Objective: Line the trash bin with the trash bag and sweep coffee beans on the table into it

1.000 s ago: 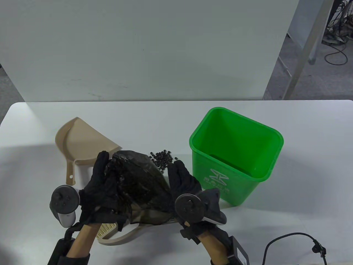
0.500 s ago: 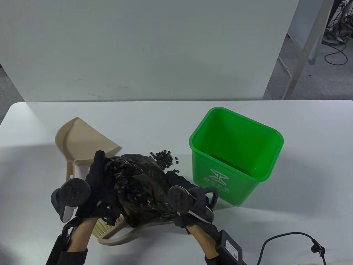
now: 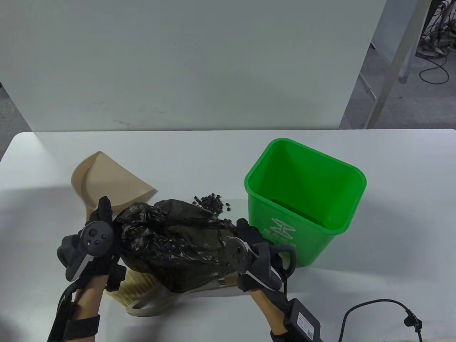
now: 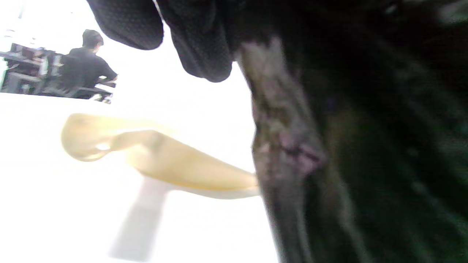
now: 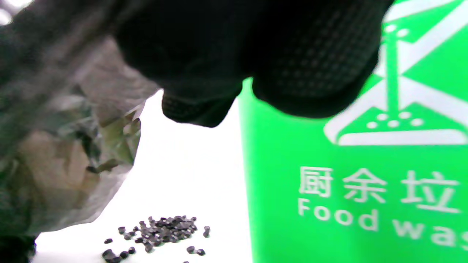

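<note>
A crumpled black trash bag [image 3: 174, 238] hangs stretched between my two hands just above the near table. My left hand [image 3: 105, 219] grips its left edge, and my right hand [image 3: 243, 231] grips its right edge next to the bin. The empty green bin [image 3: 302, 199] stands upright to the right, unlined. A small heap of coffee beans [image 3: 212, 203] lies behind the bag, left of the bin. In the right wrist view my curled fingers [image 5: 292, 73] sit above the beans [image 5: 161, 228], between the bag [image 5: 65, 146] and the bin [image 5: 347, 182]. The left wrist view shows the bag [image 4: 365, 146] beside my fingers [image 4: 197, 44].
A beige dustpan [image 3: 107, 181] lies behind my left hand, its handle [image 4: 164, 160] close by. A beige brush [image 3: 139, 286] lies under the bag at the front edge. A black power adapter with its cable [image 3: 374, 310] sits front right. A person [image 4: 86, 65] sits far off.
My hands have moved apart, the left going left and the right going right towards the bin. The bag has spread wider and flatter between them.
</note>
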A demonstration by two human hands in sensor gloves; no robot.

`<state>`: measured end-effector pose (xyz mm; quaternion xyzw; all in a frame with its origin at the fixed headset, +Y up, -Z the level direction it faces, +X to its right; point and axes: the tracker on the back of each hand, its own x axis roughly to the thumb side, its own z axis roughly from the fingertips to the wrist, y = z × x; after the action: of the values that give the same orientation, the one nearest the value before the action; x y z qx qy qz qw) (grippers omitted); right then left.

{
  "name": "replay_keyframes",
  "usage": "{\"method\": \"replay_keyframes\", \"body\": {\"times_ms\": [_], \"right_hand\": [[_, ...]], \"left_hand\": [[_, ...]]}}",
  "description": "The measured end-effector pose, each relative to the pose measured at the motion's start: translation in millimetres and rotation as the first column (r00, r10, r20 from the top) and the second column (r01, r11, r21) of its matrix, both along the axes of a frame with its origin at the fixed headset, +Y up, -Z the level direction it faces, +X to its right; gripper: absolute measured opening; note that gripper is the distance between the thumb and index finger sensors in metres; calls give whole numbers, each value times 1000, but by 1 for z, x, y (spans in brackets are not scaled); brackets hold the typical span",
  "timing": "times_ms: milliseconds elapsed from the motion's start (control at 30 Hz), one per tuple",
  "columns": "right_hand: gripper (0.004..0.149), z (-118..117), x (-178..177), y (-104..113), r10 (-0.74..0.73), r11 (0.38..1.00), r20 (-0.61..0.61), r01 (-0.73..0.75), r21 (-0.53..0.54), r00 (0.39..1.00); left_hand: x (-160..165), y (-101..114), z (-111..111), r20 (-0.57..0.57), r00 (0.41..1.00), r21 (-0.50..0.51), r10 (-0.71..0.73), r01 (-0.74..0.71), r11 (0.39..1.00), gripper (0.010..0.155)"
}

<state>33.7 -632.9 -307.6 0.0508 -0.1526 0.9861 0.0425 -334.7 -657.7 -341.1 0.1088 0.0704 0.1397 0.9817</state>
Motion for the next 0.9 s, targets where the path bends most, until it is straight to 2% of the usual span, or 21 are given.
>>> {"method": "replay_keyframes", "body": {"times_ms": [333,433,500,600,700,800,867,900], "right_hand": [[40,1,10,7,83,991,80,-74,-108,993],[40,3,10,11,100,985,87,-86,-149,991],[40,3,14,14,72,985,87,-57,-161,994],[41,1,25,17,16,976,94,5,-219,995],[42,1,37,25,-38,955,87,61,-290,995],[43,1,49,36,-137,933,71,153,-326,988],[44,3,58,46,-221,918,41,222,-329,974],[45,4,63,51,-311,894,11,296,-336,950]], "left_hand": [[-46,7,7,-216,969,-123,124,-153,980,69],[-50,8,8,-236,956,-159,174,-215,964,58],[-51,6,6,-204,948,-209,245,-287,935,50],[-51,2,2,-176,926,-343,334,-376,861,50],[-49,4,-2,-144,938,-444,315,-346,826,49],[-48,9,-7,-107,926,-551,363,-359,753,49],[-48,11,-10,-57,835,-576,548,-476,665,49],[-46,12,-11,-28,733,-579,679,-565,587,50]]}}
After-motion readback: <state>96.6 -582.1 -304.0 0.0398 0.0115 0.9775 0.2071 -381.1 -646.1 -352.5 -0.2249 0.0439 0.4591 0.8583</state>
